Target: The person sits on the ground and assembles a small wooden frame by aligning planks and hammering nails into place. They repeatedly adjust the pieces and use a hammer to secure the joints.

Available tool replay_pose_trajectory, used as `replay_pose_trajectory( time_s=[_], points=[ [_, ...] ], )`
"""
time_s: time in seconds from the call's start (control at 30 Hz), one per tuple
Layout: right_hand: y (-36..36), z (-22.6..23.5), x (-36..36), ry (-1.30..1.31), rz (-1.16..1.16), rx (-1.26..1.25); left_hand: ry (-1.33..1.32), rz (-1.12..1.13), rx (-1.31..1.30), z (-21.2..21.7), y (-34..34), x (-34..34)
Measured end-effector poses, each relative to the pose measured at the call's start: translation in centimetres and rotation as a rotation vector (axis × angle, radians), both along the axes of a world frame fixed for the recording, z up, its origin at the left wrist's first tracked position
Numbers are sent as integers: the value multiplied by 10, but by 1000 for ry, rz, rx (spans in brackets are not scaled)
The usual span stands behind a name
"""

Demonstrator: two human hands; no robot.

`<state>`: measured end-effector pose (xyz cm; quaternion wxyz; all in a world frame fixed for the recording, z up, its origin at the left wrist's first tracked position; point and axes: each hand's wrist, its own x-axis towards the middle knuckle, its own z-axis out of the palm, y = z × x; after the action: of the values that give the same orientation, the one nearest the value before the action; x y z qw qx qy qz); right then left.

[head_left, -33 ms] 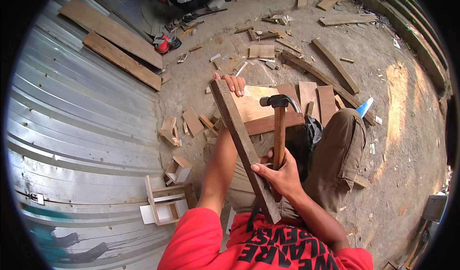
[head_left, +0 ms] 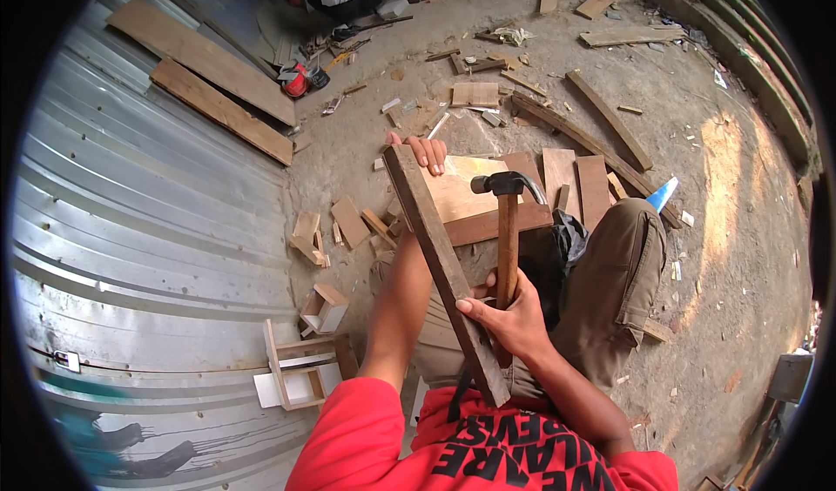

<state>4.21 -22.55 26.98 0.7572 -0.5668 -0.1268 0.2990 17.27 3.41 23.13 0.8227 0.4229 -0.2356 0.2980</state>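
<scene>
Item: long wooden batten (head_left: 444,265), running from 6 o'clock up toward 12. Left hand (head_left: 427,153) curled over its far end at 12 o'clock, fingers closed on the wood, apparently to steady it. Right hand (head_left: 514,317) closed in a fist on the wooden handle of a claw hammer (head_left: 507,221), head raised just right of the batten, as if to strike. Pale board (head_left: 461,197) lay beneath. Offcuts (head_left: 348,221) at 9 o'clock; corrugated sheet (head_left: 131,230) beyond. Against the earlier frame: no visible change.
</scene>
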Motion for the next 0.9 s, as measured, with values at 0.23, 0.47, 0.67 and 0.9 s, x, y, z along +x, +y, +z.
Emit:
replay_pose_trajectory(
  time_s=[0.23,0.47,0.67,0.9],
  points=[
    [-6,-1,5,58,39,51,156,-115,-392,-10,-32,12],
    [-5,-65,61,-296,-203,-266,739,-407,-363,-24,-71,-26],
    [-12,-142,86,-396,-277,-592,1017,-225,-43,-126,-111,-16],
    [-31,-177,96,-357,-362,-693,1073,-208,262,-204,-75,19]
  ],
)
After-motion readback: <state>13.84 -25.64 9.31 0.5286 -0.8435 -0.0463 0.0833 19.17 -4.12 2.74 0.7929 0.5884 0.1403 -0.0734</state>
